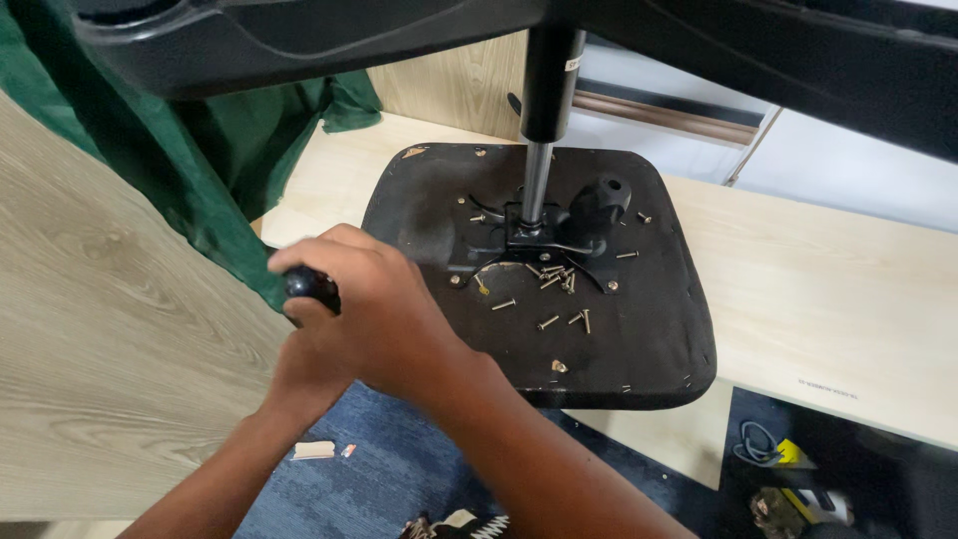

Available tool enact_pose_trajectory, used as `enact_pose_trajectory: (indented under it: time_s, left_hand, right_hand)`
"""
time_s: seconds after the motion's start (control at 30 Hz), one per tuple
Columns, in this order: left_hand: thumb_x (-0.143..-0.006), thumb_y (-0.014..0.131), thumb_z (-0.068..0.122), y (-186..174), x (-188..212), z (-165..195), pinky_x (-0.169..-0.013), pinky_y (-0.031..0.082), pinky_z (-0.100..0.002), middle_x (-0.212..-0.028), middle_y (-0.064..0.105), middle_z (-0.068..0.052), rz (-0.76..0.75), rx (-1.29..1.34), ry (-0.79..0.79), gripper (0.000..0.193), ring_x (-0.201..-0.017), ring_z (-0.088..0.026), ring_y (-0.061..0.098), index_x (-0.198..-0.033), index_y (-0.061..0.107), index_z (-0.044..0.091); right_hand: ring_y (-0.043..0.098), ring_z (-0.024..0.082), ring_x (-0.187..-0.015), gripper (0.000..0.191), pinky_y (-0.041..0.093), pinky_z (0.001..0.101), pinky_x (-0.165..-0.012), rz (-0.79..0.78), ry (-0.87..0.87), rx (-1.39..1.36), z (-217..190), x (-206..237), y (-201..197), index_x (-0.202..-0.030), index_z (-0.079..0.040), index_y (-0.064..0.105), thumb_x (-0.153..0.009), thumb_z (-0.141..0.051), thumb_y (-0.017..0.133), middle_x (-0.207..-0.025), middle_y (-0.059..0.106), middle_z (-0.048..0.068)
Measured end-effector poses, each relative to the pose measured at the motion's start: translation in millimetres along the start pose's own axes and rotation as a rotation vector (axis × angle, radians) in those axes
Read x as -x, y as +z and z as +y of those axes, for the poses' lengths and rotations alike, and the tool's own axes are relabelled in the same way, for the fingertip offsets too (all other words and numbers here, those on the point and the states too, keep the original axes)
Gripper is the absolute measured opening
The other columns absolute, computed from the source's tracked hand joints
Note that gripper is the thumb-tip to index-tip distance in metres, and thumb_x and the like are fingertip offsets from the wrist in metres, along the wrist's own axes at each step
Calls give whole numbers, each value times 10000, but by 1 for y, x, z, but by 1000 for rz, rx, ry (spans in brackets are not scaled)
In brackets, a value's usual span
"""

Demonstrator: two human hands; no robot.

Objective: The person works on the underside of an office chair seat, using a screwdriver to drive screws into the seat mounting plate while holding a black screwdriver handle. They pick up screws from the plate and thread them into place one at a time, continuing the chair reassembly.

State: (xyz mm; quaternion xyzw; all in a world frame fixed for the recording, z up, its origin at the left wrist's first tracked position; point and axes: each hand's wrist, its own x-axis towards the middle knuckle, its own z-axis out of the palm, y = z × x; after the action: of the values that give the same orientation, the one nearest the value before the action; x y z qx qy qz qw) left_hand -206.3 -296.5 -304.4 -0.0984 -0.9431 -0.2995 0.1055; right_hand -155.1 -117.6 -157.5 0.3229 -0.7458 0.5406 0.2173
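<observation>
Two hands stacked: right hand [384, 299] over left hand [309, 364], fingers closed round a black handle [311, 287], just off the left edge of the upturned black seat base [619, 339] on the counter [828, 289]. Loose screws [554, 289] around its mounting plate [539, 240]. Green cloth [220, 170] behind. Tool tip hidden.

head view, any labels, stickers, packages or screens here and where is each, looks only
Small white label: on the black gas-lift column above the seat base, a narrow pale rectangle.
Small dark print mark: near the front edge of the light wooden board, at right, a thin short line.
Yellow and black item: on the floor at lower right, partly hidden; cannot tell whether it is a package.
No screens or signs in view.
</observation>
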Motion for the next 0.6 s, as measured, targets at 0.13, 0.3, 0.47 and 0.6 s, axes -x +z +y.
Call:
enact_pose_trajectory:
  time_s: [0.13,0.3,0.47,0.6]
  left_hand:
    - [-884,689,260,2,-2,1,-768,558,-530,-963,712,-259,2,-39,-116,471,-965,-448,683,-1207,505,-31]
    - [-914,630,203,3,-4,-1,-752,545,-529,-1001,730,-223,26,-162,145,298,-944,-441,696,-1155,595,32]
    - [-926,629,304,7,-4,-4,-810,560,-500,-927,771,-170,-179,-273,-75,238,-919,-379,735,-993,714,92]
    - [-895,639,278,10,-12,-4,-726,532,-535,-905,726,-227,-41,-148,-19,285,-901,-442,680,-1048,699,45]
  right_hand:
    - [733,269,-992,350,594,375,-931,11,-27,-8,2,-1,2,-1199,-86,683,-853,-38,695,-1076,728,126]
    - [714,296,-1022,340,571,372,-875,10,99,75,-1,1,1,-1156,-91,733,-817,-105,765,-1094,700,159]
    - [718,314,-1019,339,571,384,-902,55,102,57,3,-4,-7,-1169,-87,719,-831,-69,698,-1099,727,160]
    - [723,310,-1018,336,571,385,-913,43,116,-3,7,-3,-7,-1160,-82,683,-832,-29,641,-1094,722,158]
